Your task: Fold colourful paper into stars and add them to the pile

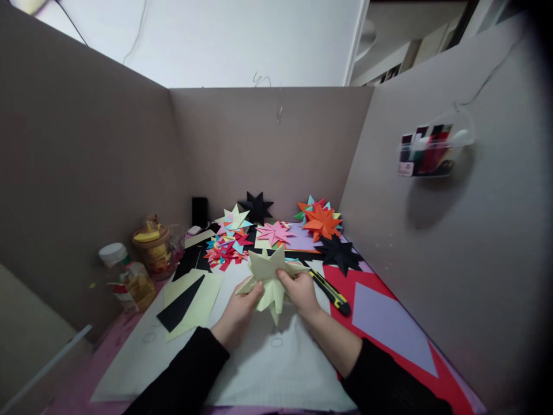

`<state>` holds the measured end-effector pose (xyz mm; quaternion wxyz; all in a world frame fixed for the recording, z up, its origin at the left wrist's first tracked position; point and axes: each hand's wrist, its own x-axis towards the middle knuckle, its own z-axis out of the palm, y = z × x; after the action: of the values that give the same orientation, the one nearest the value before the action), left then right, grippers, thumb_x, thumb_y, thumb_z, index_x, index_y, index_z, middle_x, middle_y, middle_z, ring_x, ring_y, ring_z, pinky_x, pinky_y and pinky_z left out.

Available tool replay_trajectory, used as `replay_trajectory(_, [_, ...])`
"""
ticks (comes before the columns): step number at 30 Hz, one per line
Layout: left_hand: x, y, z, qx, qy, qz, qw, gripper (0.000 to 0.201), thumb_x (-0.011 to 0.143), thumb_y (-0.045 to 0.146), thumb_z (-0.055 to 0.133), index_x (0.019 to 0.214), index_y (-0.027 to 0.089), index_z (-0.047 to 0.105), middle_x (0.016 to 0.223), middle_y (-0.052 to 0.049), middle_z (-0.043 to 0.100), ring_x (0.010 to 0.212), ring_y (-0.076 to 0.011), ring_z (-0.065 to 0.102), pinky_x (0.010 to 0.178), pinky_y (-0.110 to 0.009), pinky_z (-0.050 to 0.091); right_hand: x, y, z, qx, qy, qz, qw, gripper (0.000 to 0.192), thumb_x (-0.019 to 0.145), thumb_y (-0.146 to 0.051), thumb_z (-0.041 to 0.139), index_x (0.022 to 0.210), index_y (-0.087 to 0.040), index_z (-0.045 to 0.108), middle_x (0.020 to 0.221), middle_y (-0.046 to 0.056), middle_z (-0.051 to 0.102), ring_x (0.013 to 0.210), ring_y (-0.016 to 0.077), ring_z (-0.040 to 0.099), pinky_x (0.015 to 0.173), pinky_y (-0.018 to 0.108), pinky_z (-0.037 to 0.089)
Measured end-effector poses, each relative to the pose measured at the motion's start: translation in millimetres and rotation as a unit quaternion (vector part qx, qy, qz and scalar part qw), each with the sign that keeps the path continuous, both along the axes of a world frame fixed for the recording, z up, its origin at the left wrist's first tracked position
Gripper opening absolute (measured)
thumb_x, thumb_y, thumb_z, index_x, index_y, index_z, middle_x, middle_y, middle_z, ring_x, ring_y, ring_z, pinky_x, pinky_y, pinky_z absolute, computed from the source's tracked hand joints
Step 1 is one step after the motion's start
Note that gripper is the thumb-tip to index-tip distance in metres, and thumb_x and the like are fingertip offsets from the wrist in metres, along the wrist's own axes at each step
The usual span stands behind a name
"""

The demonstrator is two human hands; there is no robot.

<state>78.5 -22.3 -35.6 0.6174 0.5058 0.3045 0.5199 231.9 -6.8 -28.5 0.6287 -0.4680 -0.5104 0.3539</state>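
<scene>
Between both hands I hold a pale yellow-green folded paper star (pixel 268 266), raised over the white sheet (pixel 259 369). Its points spread out on all sides, and one hangs downward. My left hand (pixel 239 308) grips the star's lower left points, with the thumb laid on top. My right hand (pixel 300 288) pinches its right side, the thumb pressing near the centre. The fingers behind the paper are hidden. Just right of my right hand lies a yellow and black utility knife (pixel 330 292).
Pale green paper (pixel 203 300) and a black strip (pixel 181 302) lie left. Small coloured stars (pixel 228 245) are piled behind; an orange star (pixel 322 222) and black star (pixel 339 253) stand right. A bottle (pixel 129 279) and a tub (pixel 155 251) line the left wall.
</scene>
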Motion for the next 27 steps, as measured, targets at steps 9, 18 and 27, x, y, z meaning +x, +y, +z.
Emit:
replay_trajectory(9, [6.0, -11.3, 3.8, 0.062, 0.049, 0.14, 0.987, 0.035, 0.085, 0.037, 0.057, 0.112, 0.017, 0.062, 0.107, -0.008, 0.067, 0.093, -0.0212, 0.062, 0.083, -0.031, 0.048, -21.1, 7.7, 18.6, -0.023, 0.09, 0.055, 0.994, 0.042, 0.067, -0.043, 0.072, 0.094, -0.011, 0.069, 0.096, 0.012, 0.072, 0.086, 0.027, 0.067, 0.075, 0.036, 0.053])
replay_trajectory(18, [-6.4, -12.2, -0.4, 0.226, 0.155, 0.162, 0.948, 0.035, 0.088, 0.031, 0.051, 0.119, 0.02, 0.062, 0.118, -0.008, 0.065, 0.111, -0.0239, 0.059, 0.098, -0.036, 0.045, -39.1, 8.8, 18.7, -0.081, 0.22, 0.093, 0.968, 0.043, 0.06, -0.042, 0.077, 0.091, -0.014, 0.068, 0.087, 0.01, 0.072, 0.073, 0.0248, 0.066, 0.063, 0.034, 0.052])
replay_trajectory(27, [-15.5, -2.4, -1.1, 0.372, 0.215, 0.097, 0.898, 0.041, 0.089, 0.013, 0.043, 0.125, 0.027, 0.058, 0.135, -0.005, 0.052, 0.123, -0.0209, 0.051, 0.104, -0.037, 0.042, -24.3, 10.7, 19.0, -0.102, 0.223, 0.125, 0.961, 0.036, 0.056, -0.037, 0.076, 0.081, -0.014, 0.068, 0.077, 0.008, 0.071, 0.069, 0.0237, 0.065, 0.059, 0.032, 0.05])
